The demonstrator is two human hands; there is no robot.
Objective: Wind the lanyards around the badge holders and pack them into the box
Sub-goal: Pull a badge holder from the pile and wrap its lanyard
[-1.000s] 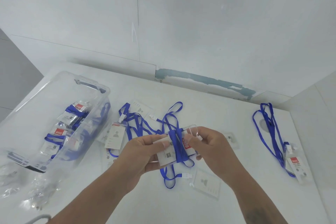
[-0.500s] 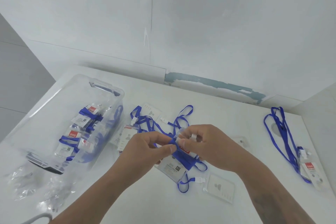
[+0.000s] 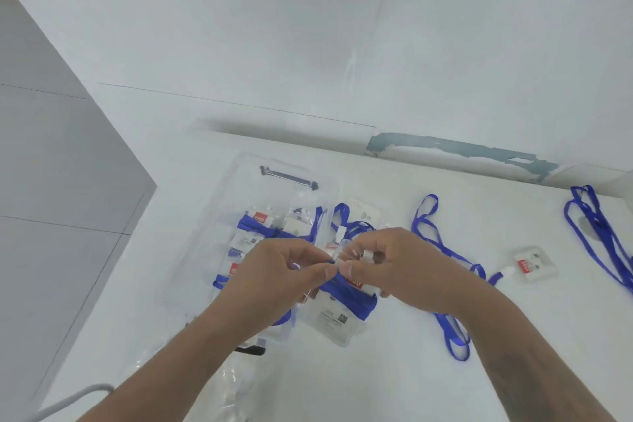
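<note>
Both hands held one badge holder above the tabletop. The left hand and right hand pinched its lanyard end. Winding appeared nearly finished. Next: secure the end, then move it toward the box at 10 o'clock.

red badge labels, print unreadable

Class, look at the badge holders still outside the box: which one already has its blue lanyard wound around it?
The badge holder held up in both hands, with blue lanyard banded across it. The small badge holder on the table to the right is bare, its lanyard trailing loose.
</note>
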